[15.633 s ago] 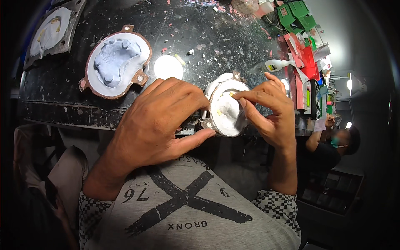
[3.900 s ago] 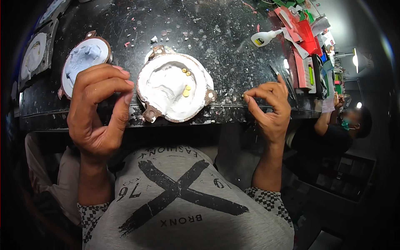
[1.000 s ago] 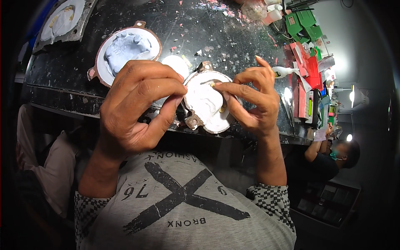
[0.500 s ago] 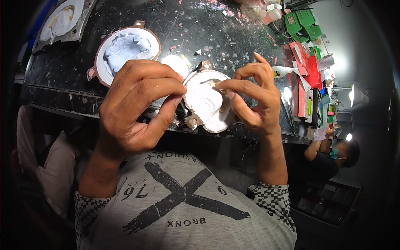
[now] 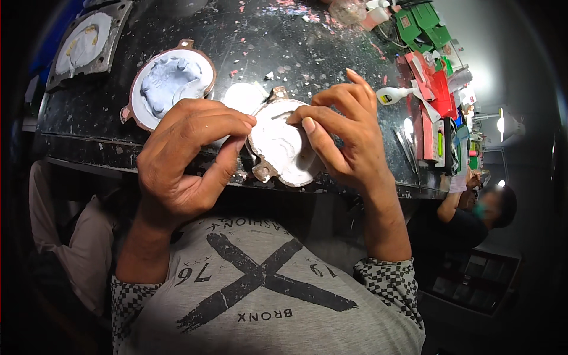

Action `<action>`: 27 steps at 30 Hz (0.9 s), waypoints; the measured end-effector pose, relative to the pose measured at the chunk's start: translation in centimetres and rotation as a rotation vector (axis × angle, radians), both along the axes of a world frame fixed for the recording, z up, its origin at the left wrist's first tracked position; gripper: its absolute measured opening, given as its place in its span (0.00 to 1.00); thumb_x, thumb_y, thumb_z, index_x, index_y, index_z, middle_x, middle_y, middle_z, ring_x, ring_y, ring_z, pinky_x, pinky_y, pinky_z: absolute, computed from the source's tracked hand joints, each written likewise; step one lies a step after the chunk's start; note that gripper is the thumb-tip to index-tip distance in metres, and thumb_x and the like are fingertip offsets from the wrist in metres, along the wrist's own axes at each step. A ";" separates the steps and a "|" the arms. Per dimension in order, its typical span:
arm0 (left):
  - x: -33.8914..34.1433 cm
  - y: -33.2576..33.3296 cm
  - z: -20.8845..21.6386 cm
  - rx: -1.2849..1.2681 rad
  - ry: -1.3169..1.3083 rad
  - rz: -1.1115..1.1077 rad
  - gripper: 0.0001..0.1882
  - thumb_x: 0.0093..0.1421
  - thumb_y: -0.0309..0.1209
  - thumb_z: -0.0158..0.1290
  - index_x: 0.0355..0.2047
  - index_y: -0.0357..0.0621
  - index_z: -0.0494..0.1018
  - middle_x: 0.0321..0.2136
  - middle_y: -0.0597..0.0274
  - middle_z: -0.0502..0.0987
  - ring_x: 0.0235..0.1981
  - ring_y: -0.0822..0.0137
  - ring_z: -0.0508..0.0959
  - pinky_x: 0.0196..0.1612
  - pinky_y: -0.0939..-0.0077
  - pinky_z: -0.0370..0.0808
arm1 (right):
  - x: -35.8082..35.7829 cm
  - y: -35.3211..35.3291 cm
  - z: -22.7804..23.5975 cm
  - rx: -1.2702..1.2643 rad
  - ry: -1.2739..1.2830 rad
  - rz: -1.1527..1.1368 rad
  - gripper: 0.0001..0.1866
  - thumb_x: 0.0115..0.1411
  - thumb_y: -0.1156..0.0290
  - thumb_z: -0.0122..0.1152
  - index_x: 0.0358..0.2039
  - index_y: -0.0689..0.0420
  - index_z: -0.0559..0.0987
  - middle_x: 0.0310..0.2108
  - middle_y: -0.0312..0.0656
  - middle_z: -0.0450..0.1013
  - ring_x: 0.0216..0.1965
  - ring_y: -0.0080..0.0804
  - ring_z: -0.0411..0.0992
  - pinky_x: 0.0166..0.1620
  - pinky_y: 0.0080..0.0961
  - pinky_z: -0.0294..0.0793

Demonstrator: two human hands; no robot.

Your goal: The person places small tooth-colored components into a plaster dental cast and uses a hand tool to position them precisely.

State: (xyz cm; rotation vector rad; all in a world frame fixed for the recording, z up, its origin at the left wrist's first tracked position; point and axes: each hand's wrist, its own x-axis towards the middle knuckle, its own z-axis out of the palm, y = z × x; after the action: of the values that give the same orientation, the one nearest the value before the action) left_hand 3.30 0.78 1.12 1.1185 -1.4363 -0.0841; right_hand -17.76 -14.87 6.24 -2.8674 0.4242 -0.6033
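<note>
Just beyond the table's front edge, a metal denture flask half (image 5: 273, 145) filled with white plaster sits between my hands. My left hand (image 5: 183, 157) is closed in a pinch at its left rim; whatever is between the thumb and fingertips is too small to name. Over the right part of the plaster is my right hand (image 5: 349, 130), its thumb and index finger drawn together at the mould and the other fingers raised. Those fingertips cover what they touch. Behind my left hand lies another flask half (image 5: 204, 68) with a blue-grey mould inside.
A white disc (image 5: 241, 94) lies between the two flask halves. At far left stands a squarish metal flask (image 5: 111, 42) with plaster. On the right are a white squeeze bottle (image 5: 394, 95), tweezers (image 5: 407, 148) and green bins (image 5: 417, 26). A masked person (image 5: 473, 216) sits beyond.
My right hand has shifted left, its thumb now nearer the index fingertip over the plaster. The left hand keeps its pinch. The whole view has shifted slightly.
</note>
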 end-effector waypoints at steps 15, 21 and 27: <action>-4.0 2.2 2.3 0.336 1.395 -0.708 0.13 0.65 0.32 0.66 0.44 0.37 0.80 0.37 0.54 0.85 0.40 0.61 0.84 0.45 0.67 0.81 | -0.5 7.3 1.1 0.217 -0.709 0.031 0.17 0.53 0.80 0.78 0.44 0.64 0.85 0.37 0.42 0.80 0.36 0.32 0.78 0.43 0.32 0.81; -4.2 1.8 1.8 0.314 1.499 -0.765 0.13 0.67 0.30 0.64 0.47 0.35 0.83 0.40 0.52 0.87 0.41 0.66 0.87 0.46 0.73 0.83 | 0.8 7.1 1.6 0.295 -0.663 0.098 0.17 0.51 0.82 0.78 0.44 0.62 0.88 0.38 0.43 0.81 0.37 0.31 0.79 0.41 0.26 0.80; -4.7 1.7 2.0 0.308 1.407 -0.732 0.10 0.66 0.27 0.64 0.44 0.35 0.83 0.40 0.52 0.87 0.41 0.68 0.86 0.46 0.75 0.82 | 0.8 6.2 1.7 0.493 -0.639 0.167 0.19 0.49 0.83 0.77 0.44 0.60 0.89 0.36 0.40 0.81 0.38 0.30 0.79 0.41 0.24 0.78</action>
State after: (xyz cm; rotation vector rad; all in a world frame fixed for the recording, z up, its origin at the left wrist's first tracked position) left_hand -1.44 2.44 3.11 0.4233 -0.4362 -1.3546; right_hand -16.95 -8.67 7.91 -2.0755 0.1866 -1.1365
